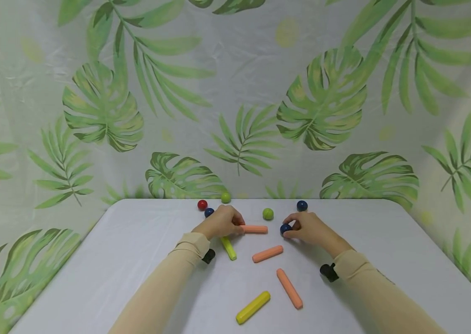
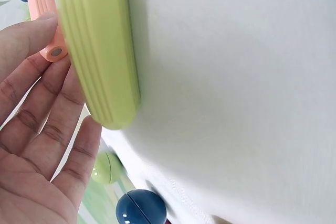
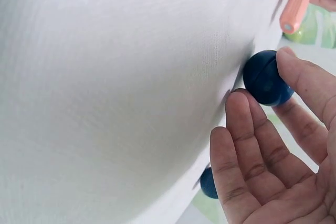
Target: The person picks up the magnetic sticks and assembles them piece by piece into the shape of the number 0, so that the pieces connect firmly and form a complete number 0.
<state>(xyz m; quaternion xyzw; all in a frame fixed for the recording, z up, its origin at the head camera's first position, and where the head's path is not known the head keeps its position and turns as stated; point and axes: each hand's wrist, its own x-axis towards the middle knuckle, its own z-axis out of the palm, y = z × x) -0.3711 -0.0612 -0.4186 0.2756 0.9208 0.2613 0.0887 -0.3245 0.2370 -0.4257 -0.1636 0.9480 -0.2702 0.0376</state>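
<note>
- Orange and smooth, a short stick (image 1: 255, 228) lies on the white surface (image 1: 135, 250) with one end under the fingertips of the left hand (image 1: 220, 222), which pinches it; the wrist view shows a small metal disc at that end
- The right hand (image 1: 308, 228) curls finger and thumb round a dark blue ball (image 1: 285, 228), glossy, with a seam round its middle, resting on the surface just right of the stick's free end
- Ball and stick lie close but apart, so I judge the joining not yet done; nothing on the surface looks connected
- Left loose: two more orange sticks (image 1: 267, 253), two yellow-green sticks (image 1: 253, 307), one partly under the left wrist, and red, green and blue balls (image 1: 203, 204) near the far edge
</note>
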